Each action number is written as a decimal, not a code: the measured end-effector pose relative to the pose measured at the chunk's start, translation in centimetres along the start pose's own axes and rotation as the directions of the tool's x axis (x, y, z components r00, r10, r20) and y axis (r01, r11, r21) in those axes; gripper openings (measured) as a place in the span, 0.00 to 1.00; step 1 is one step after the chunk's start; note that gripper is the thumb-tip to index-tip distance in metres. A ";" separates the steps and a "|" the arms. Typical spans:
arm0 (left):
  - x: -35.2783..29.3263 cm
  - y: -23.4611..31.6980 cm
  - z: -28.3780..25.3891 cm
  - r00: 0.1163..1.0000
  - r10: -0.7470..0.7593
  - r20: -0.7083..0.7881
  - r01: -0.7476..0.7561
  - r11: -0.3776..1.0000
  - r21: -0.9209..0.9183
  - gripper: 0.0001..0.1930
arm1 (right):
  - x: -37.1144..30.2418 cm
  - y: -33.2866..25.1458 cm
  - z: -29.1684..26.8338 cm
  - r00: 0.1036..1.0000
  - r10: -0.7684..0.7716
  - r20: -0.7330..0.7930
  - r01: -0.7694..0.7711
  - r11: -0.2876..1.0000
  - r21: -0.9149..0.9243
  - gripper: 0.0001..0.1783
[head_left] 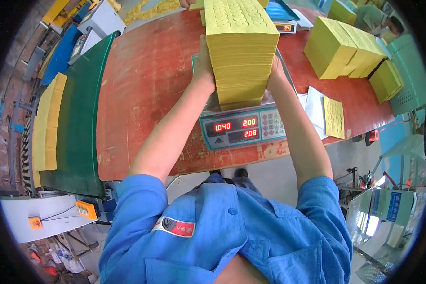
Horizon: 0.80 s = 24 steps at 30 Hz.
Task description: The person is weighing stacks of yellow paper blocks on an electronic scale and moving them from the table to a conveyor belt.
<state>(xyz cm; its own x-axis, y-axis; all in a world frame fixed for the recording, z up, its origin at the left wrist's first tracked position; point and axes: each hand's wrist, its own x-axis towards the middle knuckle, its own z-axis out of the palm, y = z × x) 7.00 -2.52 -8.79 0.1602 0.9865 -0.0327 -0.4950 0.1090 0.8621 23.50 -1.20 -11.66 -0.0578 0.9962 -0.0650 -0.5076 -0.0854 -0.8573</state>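
While on the scale (244,128), both hands clasp the yellow stack (241,52).

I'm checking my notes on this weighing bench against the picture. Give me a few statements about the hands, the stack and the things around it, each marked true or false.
1. Both hands press the sides of the tall stack of yellow sheets. True: the left hand and the right hand flank it.
2. The stack stands on the floor. False: it stands on the digital scale.
3. The scale's display is dark. False: red digits are lit.
4. More yellow stacks lie to the right on the red table. True.
5. The green conveyor belt is on the person's right. False: it is on the left.
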 end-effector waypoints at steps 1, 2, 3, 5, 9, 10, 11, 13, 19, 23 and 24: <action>0.2 -0.4 -0.2 1.000 -0.008 -0.026 0.005 0.995 -0.097 0.41 | 0.5 0.0 -0.3 0.999 -0.001 0.038 0.002 1.000 -0.028 0.27; 0.2 -0.6 -0.2 0.999 -0.020 -0.050 0.010 0.981 -0.194 0.40 | 0.9 -0.1 -0.7 0.997 0.000 0.075 0.004 0.999 -0.055 0.30; 0.3 -0.7 -0.1 0.999 -0.023 -0.048 0.013 0.981 -0.193 0.40 | 1.1 -0.2 -1.1 0.994 0.000 0.110 0.009 0.997 -0.081 0.32; 0.2 -0.7 0.1 1.000 0.022 -0.013 -0.024 0.985 -0.171 0.38 | 1.3 -0.4 -1.5 0.990 -0.004 0.140 0.019 0.994 -0.103 0.34; -0.6 -1.0 1.4 0.999 -0.031 -0.034 0.023 0.978 -0.208 0.36 | -0.2 -0.6 -2.4 0.999 0.041 0.009 -0.039 0.988 -0.147 0.36; -1.7 -1.5 1.5 0.991 0.039 -0.131 -0.057 0.989 -0.134 0.35 | -1.2 -0.4 -3.1 1.000 0.020 -0.015 -0.021 0.995 -0.096 0.36; -3.4 -1.8 1.1 0.963 0.124 -0.239 -0.140 0.989 -0.051 0.35 | -3.2 -0.5 -2.6 0.999 -0.038 0.020 0.039 0.998 -0.040 0.34; -7.5 -1.6 -1.3 0.921 0.276 -0.275 -0.256 0.961 0.105 0.32 | -8.9 -0.9 -2.3 0.994 -0.107 0.012 0.107 0.994 0.013 0.32; -23.3 -3.2 -1.1 0.940 0.149 -0.307 -0.139 0.989 0.054 0.24 | -24.3 2.2 -7.7 0.988 0.015 0.151 -0.028 0.996 0.089 0.26; -26.4 -5.6 0.8 0.904 0.089 -0.418 -0.097 0.995 0.002 0.18 | -27.9 2.5 -8.4 0.984 0.160 0.078 -0.171 0.971 0.170 0.23; -26.9 -6.0 0.9 0.899 0.090 -0.430 -0.101 0.995 -0.002 0.18 | -28.2 2.5 -8.7 0.977 0.202 0.070 -0.212 0.960 0.182 0.22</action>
<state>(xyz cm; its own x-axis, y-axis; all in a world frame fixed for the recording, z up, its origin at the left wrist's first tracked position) 6.40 -29.80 -12.63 -0.2675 0.9486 -0.1691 -0.5101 0.0095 0.8601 31.37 -29.33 -16.40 -0.2193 0.9547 -0.2010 -0.6314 -0.2959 -0.7168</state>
